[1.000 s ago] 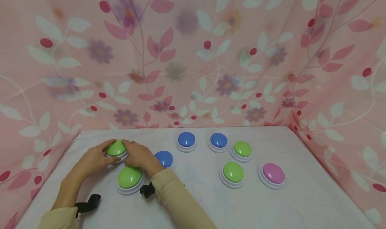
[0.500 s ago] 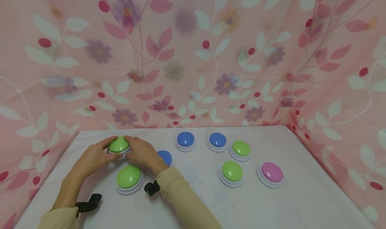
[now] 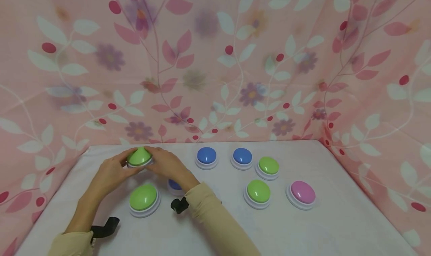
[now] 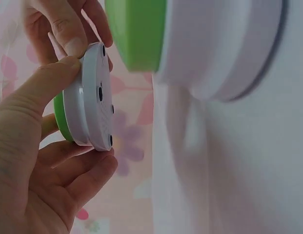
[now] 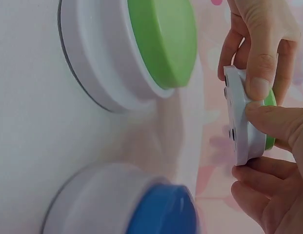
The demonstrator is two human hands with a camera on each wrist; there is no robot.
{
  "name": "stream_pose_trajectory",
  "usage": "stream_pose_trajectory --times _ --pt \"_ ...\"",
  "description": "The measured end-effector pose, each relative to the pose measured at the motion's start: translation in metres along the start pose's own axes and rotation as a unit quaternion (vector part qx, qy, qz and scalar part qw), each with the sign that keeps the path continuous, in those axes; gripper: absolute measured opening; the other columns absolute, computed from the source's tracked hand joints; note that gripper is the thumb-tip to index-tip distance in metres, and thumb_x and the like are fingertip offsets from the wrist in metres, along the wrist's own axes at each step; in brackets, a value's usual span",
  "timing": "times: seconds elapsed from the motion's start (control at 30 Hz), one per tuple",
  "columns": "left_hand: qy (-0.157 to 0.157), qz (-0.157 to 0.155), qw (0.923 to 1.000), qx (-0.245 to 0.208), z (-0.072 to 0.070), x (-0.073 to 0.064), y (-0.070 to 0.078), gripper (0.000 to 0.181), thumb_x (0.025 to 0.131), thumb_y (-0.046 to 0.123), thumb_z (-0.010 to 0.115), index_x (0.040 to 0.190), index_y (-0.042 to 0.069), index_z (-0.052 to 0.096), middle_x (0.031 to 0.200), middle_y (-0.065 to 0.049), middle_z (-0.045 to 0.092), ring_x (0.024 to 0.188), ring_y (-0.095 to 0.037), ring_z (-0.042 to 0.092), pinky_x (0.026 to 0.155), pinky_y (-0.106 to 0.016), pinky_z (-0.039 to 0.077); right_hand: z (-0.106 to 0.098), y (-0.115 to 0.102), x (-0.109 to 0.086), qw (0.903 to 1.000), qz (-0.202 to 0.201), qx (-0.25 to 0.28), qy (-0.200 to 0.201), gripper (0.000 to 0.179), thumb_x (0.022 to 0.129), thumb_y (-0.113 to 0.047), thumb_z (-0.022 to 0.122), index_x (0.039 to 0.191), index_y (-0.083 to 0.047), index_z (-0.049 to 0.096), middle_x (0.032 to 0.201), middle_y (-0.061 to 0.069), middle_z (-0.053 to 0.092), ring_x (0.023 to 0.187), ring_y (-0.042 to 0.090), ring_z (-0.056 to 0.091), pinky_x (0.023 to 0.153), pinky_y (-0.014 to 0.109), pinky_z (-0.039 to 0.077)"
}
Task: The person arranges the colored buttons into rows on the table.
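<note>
Both hands grip one round green push button (image 3: 139,157) with a white base, held up off the cloth at the back left. My left hand (image 3: 116,170) holds its left side and my right hand (image 3: 171,167) its right side. In the left wrist view, the underside of the white base (image 4: 98,102) shows small dark round spots, and the two thumbs meet at its edge. A second green button (image 3: 143,197) stands on the table nearer the camera, below the hands. Beside it is a blue button (image 3: 175,186), partly hidden behind my right forearm.
Two blue buttons (image 3: 206,156) (image 3: 242,157) stand at the back middle of the white cloth (image 3: 215,237). Right of them are two green buttons (image 3: 268,165) (image 3: 258,191) and a pink button (image 3: 303,192). A flowered curtain (image 3: 202,61) closes the back and sides.
The held green button has risen and moved right, with both hands around it. My right forearm now covers more of the blue button. The other buttons keep their places.
</note>
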State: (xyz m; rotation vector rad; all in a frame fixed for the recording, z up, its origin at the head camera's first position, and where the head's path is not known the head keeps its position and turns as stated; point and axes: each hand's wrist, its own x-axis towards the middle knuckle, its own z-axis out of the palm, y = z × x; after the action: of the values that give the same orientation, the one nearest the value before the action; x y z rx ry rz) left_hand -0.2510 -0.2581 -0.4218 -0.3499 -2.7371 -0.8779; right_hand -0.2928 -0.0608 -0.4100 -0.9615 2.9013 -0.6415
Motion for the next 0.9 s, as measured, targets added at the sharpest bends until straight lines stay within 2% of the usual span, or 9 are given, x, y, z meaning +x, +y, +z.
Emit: stream_pose_trajectory --times 0.17,0.33,0.63,0.9 --pt "0.009 0.016 0.9998 -0.006 0.004 0.002 0.009 0.072 0.083 0.037 0.079 0.14 0.001 0.052 0.127 -0.034 0.059 0.107 -0.052 0.062 0.088 -0.062 0.05 -0.009 0.006 -0.007 0.9999 -0.01 -0.004 0.006 0.064 0.096 -0.034 0.066 0.152 -0.02 0.039 0.145 0.0 0.053 0.128 0.011 0.053 0.105 0.027 0.045" --pt "0.003 0.036 0.9993 -0.004 0.011 0.003 0.016 0.072 0.084 0.031 0.079 0.141 -0.002 0.05 0.13 -0.033 0.057 0.106 -0.051 0.062 0.088 -0.06 0.051 -0.014 0.011 -0.016 0.9999 -0.007 -0.012 0.008 0.064 0.095 -0.034 0.066 0.152 -0.019 0.039 0.146 0.001 0.052 0.13 0.011 0.053 0.105 0.027 0.044" --pt "0.019 0.079 0.9966 0.01 0.025 0.007 0.034 0.068 0.082 0.028 0.081 0.139 0.003 0.053 0.12 -0.027 0.065 0.094 -0.04 0.065 0.079 -0.056 0.053 -0.022 0.029 -0.032 0.9998 0.007 -0.001 0.019 0.065 0.094 -0.03 0.069 0.152 -0.02 0.041 0.145 0.003 0.053 0.127 0.016 0.056 0.103 0.031 0.047" --pt "0.01 0.092 0.9957 -0.005 0.031 0.015 0.054 0.074 0.082 0.027 0.082 0.142 0.0 0.049 0.13 -0.027 0.06 0.108 -0.044 0.064 0.088 -0.057 0.053 -0.043 0.039 -0.049 0.999 0.001 0.024 0.039 0.066 0.094 -0.028 0.069 0.152 -0.018 0.04 0.149 0.004 0.049 0.132 0.019 0.052 0.107 0.035 0.045"
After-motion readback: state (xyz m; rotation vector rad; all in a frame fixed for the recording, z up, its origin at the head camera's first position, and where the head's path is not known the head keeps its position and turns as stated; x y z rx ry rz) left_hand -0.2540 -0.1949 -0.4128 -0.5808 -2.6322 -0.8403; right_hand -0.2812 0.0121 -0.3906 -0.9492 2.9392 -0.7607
